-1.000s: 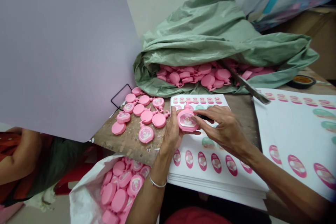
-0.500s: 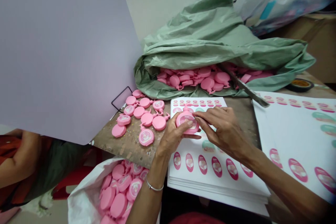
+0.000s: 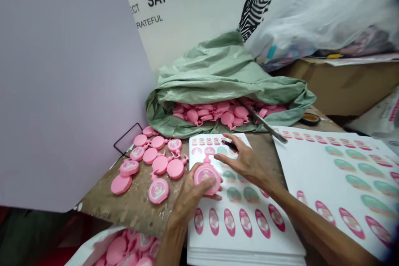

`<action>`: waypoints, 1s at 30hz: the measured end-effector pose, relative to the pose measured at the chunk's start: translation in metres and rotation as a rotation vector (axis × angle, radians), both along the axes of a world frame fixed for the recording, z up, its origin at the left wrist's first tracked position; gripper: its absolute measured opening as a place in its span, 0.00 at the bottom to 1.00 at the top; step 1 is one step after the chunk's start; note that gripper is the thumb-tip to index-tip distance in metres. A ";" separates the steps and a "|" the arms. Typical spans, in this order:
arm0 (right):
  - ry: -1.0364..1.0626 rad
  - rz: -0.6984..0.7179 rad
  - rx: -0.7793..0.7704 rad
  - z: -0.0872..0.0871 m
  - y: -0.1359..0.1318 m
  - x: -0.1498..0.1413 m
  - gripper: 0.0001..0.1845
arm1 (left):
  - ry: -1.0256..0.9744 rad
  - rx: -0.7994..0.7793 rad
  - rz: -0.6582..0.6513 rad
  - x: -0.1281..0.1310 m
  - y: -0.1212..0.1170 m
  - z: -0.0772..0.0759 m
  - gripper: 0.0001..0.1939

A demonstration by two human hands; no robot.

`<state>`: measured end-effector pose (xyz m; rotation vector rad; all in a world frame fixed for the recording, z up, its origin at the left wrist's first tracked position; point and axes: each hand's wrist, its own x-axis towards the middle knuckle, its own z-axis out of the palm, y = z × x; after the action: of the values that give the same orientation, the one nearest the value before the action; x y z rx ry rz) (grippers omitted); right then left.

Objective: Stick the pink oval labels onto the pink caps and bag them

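Note:
My left hand (image 3: 193, 185) holds a round, flat pink toy pump bottle (image 3: 206, 173) upright, with the thumb across its label. My right hand (image 3: 246, 158) is just right of the bottle's pump top, its thumb and forefinger apart. A small black tool (image 3: 230, 145) is tucked in its fingers; its exact kind is unclear. Beneath both hands lies a stack of sticker sheets (image 3: 215, 239) with pink ovals and green shapes. More pink bottles (image 3: 160, 164) lie on the table to the left, some with labels and some with a plain face.
A green sack (image 3: 202, 68) full of pink bottles lies at the back, with a long dark metal blade (image 3: 264, 122) across its mouth. Another sticker sheet (image 3: 311, 174) is on the right, near a tape roll (image 3: 310, 119). A white bag (image 3: 90, 245) of pink bottles is at lower left.
My right hand has drawn away from the bottle's label, up and to the right, its fingers spreading. My left hand still holds the bottle. The camera view has tilted up and shifted right.

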<state>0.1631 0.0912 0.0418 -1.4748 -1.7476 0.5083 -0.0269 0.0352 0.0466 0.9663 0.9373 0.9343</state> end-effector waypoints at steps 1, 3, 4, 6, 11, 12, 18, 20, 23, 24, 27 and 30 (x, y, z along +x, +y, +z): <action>-0.048 -0.068 -0.034 -0.004 0.013 0.011 0.30 | 0.085 0.016 0.081 -0.008 0.005 -0.004 0.25; -0.182 -0.205 -0.119 -0.012 0.042 0.034 0.23 | 0.350 0.105 0.302 -0.029 0.019 -0.012 0.24; -0.216 -0.259 -0.146 -0.016 0.057 0.045 0.20 | 0.505 0.175 0.406 -0.041 0.027 -0.014 0.22; -0.237 -0.325 -0.178 -0.025 0.085 0.060 0.17 | 0.762 0.320 0.587 -0.064 0.042 -0.017 0.21; -0.135 -0.298 -0.181 -0.037 0.123 0.064 0.11 | 1.207 0.788 0.855 -0.089 0.056 -0.016 0.25; -0.101 -0.275 -0.172 -0.035 0.123 0.063 0.12 | 1.222 0.865 0.859 -0.085 0.054 -0.015 0.23; 0.119 -0.028 -0.256 -0.005 0.064 0.054 0.27 | 0.884 0.926 0.473 -0.023 0.034 -0.004 0.20; 0.241 0.134 -0.373 0.007 0.031 0.041 0.29 | 0.684 0.773 0.271 0.001 0.025 0.003 0.28; 0.522 0.387 -0.587 0.015 -0.003 0.022 0.28 | 0.400 0.459 -0.015 0.022 0.012 0.007 0.23; 0.530 0.412 -0.593 0.014 -0.008 0.018 0.28 | 0.318 0.353 -0.046 0.025 0.008 0.005 0.21; 0.195 0.244 -0.335 0.000 0.002 0.013 0.25 | 0.100 0.108 0.081 0.020 0.007 -0.010 0.21; -0.093 0.039 -0.113 -0.024 0.028 0.009 0.19 | -0.032 0.005 0.263 0.010 0.023 -0.026 0.19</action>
<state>0.1724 0.1190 0.0176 -1.5674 -1.8495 0.5756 -0.0173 0.0582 0.0205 0.8417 1.0514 1.1702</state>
